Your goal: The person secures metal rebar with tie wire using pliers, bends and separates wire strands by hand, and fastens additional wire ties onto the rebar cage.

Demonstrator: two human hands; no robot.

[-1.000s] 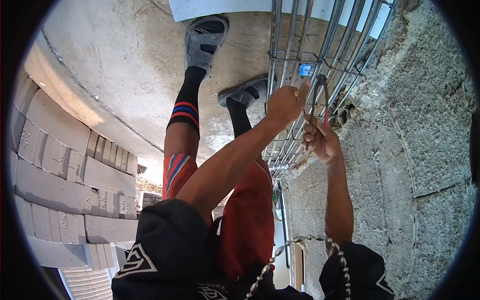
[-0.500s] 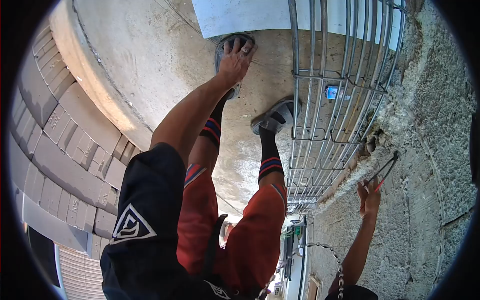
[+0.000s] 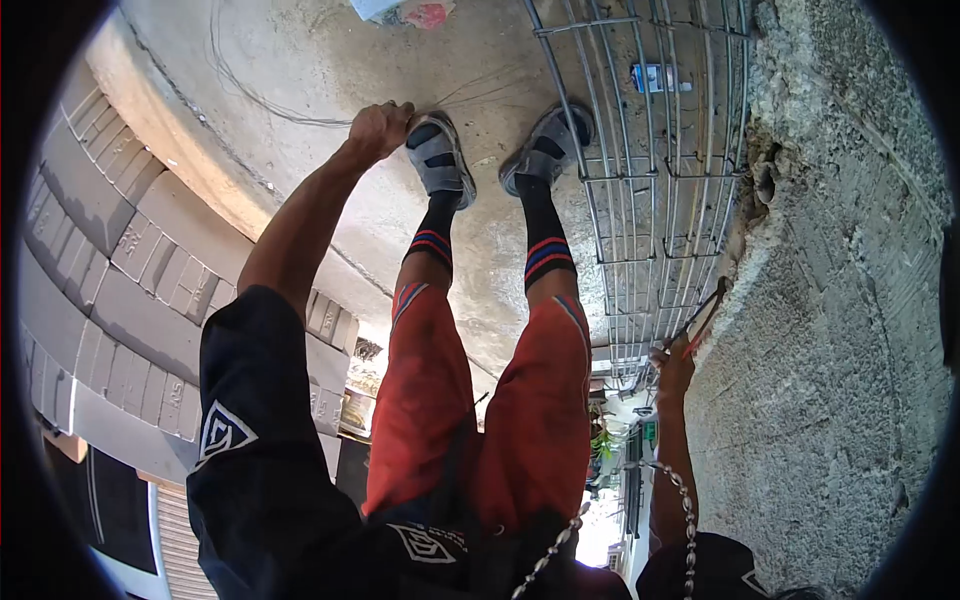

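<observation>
The steel bar cage (image 3: 620, 178) stands with bars and crosspieces joined; whether every joint is tied, I can't tell. The right hand (image 3: 675, 372) grips the pincers (image 3: 721, 287) beside it; the left (image 3: 378, 130) curls closed, apparently on loose wire (image 3: 300, 119), not yet fixed.

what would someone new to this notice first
Probably the bright red shorts, low in the middle. Next, the cage of metal rods running down beside the rough wall on the right. Then the red-handled tool in the right hand, near the cage's lower end.
</observation>
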